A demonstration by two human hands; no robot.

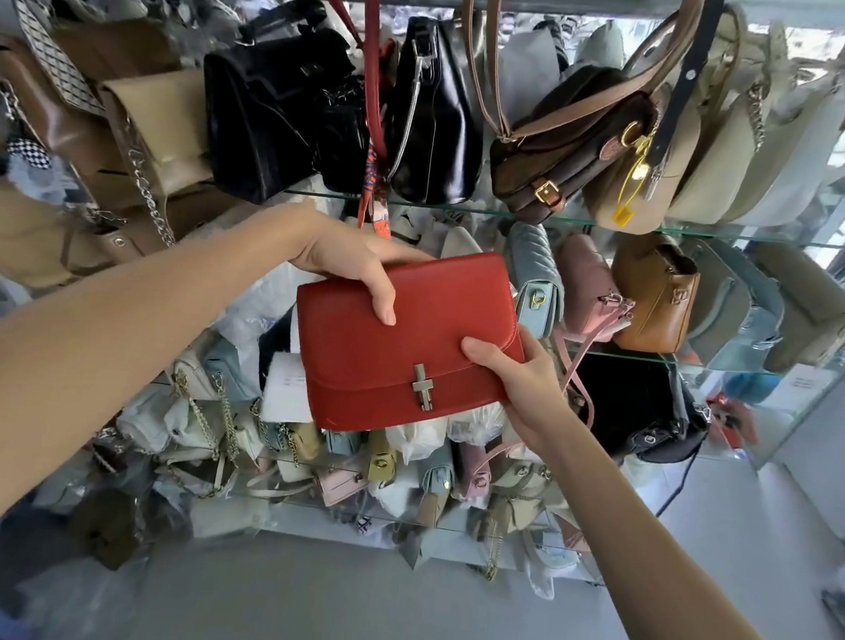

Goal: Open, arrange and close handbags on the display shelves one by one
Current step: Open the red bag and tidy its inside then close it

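Now: Red Bag Held Before the Shelves

Clearly off the shelves, the red handbag (403, 338) is held in front of the glass shelf (728, 236), flap shut. Its top edge is gripped by the left hand (353, 266), its right end by the right hand (523, 381). The metal clasp (421, 385), low on the flap, is best turned by the right hand while the bag is steadied.
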